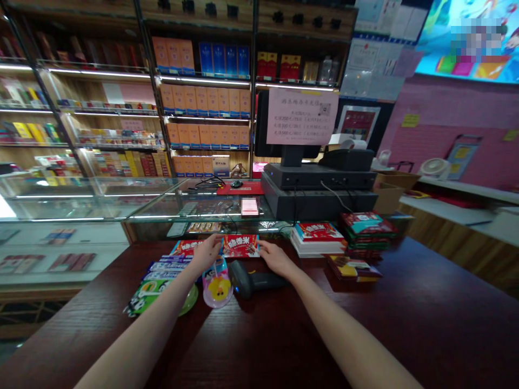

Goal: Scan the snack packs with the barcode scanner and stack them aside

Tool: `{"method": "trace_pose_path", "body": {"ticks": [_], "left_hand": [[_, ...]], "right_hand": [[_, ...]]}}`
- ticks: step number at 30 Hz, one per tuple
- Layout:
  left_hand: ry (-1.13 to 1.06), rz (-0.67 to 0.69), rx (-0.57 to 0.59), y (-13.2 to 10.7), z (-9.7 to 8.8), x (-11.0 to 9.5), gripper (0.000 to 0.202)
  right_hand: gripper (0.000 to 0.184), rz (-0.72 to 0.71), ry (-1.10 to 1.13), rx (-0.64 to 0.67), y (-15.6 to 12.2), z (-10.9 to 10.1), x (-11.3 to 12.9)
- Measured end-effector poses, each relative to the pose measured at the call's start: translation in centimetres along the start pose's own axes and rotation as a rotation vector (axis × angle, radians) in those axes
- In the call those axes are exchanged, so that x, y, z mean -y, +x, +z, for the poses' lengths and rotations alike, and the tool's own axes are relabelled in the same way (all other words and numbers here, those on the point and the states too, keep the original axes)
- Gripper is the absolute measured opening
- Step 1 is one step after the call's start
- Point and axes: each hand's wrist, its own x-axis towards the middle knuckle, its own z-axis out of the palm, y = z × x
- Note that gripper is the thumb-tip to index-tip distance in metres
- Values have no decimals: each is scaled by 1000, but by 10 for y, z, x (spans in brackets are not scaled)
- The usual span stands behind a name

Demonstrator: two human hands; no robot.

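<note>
A red packet with white lettering (242, 246) stands between my two hands at the far side of the dark counter. My left hand (206, 254) pinches its left end, and my right hand (278, 258) has thumb and fingers at its right end. Behind the left hand lies another red packet (184, 248). Close below the hands are a black barcode scanner (255, 282) and a pink package with a yellow duck-like shape (219, 290). Left of these, partly under my left forearm, are blue-purple packets (160, 269) and a green panda packet (146, 296).
On the right stand red-topped white boxes (316, 239), a stack of dark red and green packs (367, 233) and yellow-purple packs (352, 268). Beyond them is a cash register (316, 183) with a paper notice (302, 118). A glass display case (162, 208) borders the counter's far side.
</note>
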Motion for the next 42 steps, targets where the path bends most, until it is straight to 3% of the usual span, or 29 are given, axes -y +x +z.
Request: {"method": "trace_pose_path", "body": {"ticks": [8,15,24,42], "left_hand": [[-153,23,-49,-4,10,-19,39],[-485,100,-90,-17,13,-37,40],[-547,173,-118,-33,13,-40,47],[-467,260,-152,-53,11,-51,62]], "right_hand": [[49,-20,144,-74,-11,-6,-11],[51,-31,235,-142,-23,-4,-20],[57,-116,491,-211,-30,2,-25],[61,-167,550,-457,-38,-2,-22]]}}
